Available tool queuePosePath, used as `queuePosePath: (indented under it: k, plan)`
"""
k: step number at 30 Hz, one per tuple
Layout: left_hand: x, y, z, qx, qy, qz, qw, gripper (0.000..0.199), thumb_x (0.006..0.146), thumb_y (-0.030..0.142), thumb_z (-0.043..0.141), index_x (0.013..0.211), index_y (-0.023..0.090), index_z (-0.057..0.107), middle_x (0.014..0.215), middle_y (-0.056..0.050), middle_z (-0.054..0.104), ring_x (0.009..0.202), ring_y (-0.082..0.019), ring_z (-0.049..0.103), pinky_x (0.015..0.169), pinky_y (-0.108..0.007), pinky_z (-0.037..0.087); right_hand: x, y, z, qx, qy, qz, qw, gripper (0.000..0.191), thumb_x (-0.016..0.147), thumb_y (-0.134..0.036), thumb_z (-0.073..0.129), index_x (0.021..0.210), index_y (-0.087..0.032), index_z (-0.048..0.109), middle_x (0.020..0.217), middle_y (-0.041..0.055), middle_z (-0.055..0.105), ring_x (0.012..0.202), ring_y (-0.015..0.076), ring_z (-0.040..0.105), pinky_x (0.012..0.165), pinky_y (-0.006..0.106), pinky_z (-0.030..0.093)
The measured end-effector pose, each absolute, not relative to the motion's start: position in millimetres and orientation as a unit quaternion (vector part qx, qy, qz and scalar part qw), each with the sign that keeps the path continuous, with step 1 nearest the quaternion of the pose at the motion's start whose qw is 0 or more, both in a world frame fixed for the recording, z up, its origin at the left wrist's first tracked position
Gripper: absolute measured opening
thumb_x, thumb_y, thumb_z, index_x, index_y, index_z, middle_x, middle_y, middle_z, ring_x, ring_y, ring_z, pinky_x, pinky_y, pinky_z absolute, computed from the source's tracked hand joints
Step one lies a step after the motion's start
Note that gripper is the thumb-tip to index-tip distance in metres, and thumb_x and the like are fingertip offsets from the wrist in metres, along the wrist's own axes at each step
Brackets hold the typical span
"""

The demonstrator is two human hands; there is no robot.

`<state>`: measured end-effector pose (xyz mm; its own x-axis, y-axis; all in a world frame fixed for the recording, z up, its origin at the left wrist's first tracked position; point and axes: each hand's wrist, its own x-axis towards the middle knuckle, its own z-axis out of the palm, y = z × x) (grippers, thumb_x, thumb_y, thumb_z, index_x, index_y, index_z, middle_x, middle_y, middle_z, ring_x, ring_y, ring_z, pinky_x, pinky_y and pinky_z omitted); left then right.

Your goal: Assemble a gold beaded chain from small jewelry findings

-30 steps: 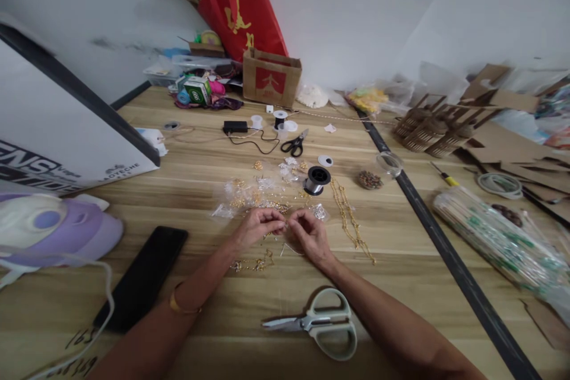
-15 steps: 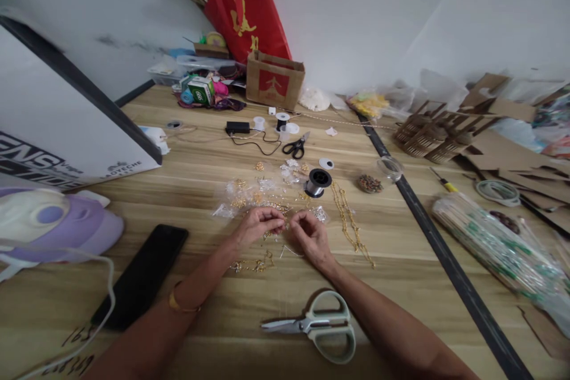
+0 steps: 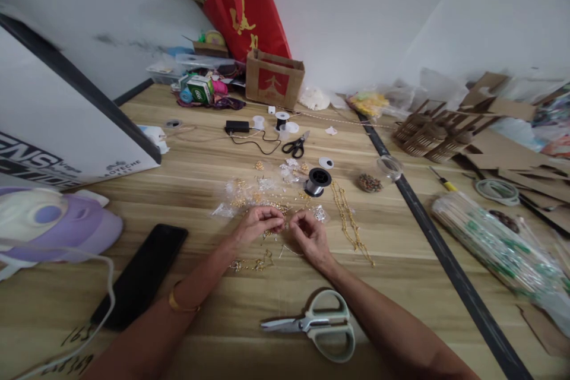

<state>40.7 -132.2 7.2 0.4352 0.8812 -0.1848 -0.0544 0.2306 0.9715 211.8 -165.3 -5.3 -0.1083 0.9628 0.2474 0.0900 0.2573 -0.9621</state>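
Near the middle of the wooden table, my left hand (image 3: pixel 262 221) is closed in a pinch, its fingertips close to those of my right hand (image 3: pixel 307 234), also pinched. Whatever lies between the fingertips is too small to name. Small gold and silver beads and clear bags (image 3: pixel 238 195) lie just beyond the hands. A wire spool (image 3: pixel 317 182) stands behind my right hand, with gold chains (image 3: pixel 346 219) to its right. A short beaded chain (image 3: pixel 252 264) rests below my left hand, and a thin thread curves beneath my right fingers.
Pale-handled scissors (image 3: pixel 329 325) lie nearest me, between the forearms. A black phone (image 3: pixel 142 273) is at left. Black scissors (image 3: pixel 295 145), a bead dish (image 3: pixel 370 183) and a paper bag (image 3: pixel 274 80) are farther back. Wrapped sticks (image 3: pixel 494 243) lie at right.
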Motion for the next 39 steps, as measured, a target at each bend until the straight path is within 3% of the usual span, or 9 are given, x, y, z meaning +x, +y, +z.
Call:
queuePosePath:
  k: [39]
  plan:
    - [41.8,-132.3,5.6,0.537,0.395,0.342,0.662,0.021,0.067,0.031,0.073,0.075,0.012,0.067,0.063,0.0,0.065,0.061,-0.011,0.058,0.063,-0.024,0.046,211.6,-165.0,-5.5,-0.441,-0.604,0.431,0.504,0.023,0.085,-0.038,0.057,0.075,-0.018,0.055,0.066,0.0008,0.057,0.059,0.0128,0.05,0.053,0.024,0.039]
